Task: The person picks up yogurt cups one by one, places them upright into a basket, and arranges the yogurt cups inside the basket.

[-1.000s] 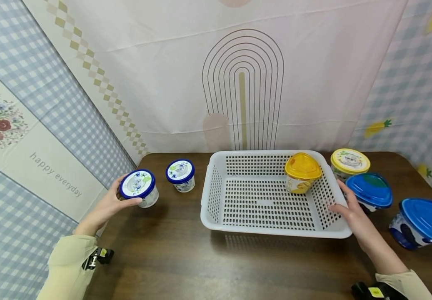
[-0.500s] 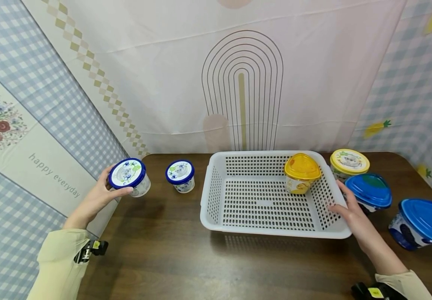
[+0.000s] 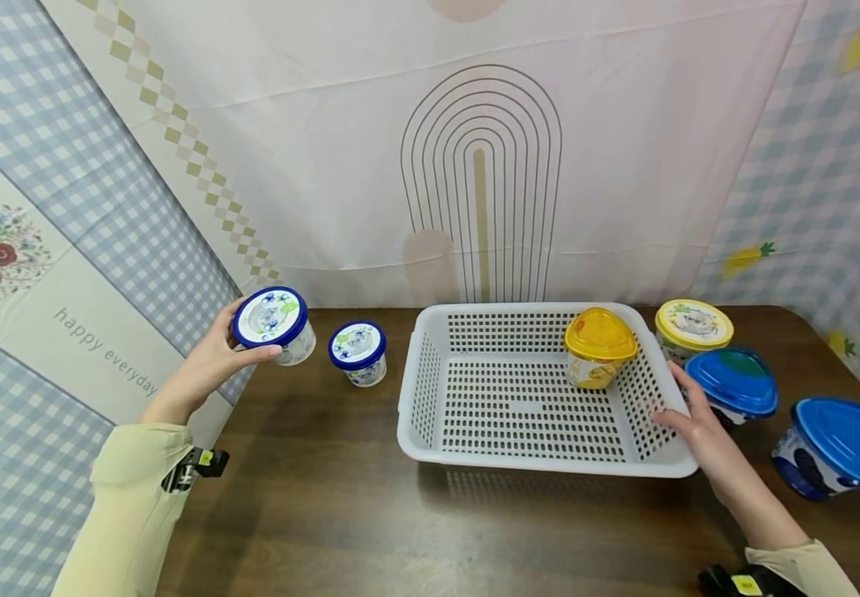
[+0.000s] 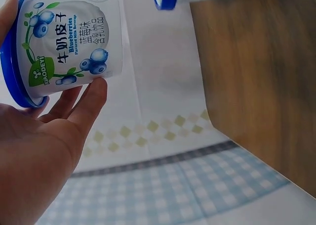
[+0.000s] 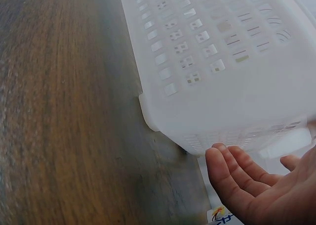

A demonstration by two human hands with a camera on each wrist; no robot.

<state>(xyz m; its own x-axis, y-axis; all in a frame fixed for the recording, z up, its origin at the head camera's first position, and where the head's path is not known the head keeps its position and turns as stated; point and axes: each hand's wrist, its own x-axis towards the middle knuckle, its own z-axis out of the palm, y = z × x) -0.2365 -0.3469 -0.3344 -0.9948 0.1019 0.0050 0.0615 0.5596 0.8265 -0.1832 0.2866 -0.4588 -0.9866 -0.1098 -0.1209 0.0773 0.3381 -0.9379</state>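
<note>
Left hand (image 3: 209,365) fingers wrap the small blue-lidded blueberry yogurt cup (image 3: 274,325), lifted mid-left; probably next into the white perforated plastic basket (image 3: 430,414), right hand (image 3: 698,431) fingers spread steadying it.

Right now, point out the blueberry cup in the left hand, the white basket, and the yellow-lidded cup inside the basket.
blueberry cup (image 3: 271,317): head view, on its blue-rimmed lid.
white basket (image 3: 541,462): head view, on its near rim.
yellow-lidded cup (image 3: 600,335): head view, on its yellow lid.

My dark wooden table (image 3: 340,497): white basket (image 3: 430,431) mid-table, blue-lidded cup (image 3: 357,353) near left edge, three tubs (image 3: 840,446) right.
</note>
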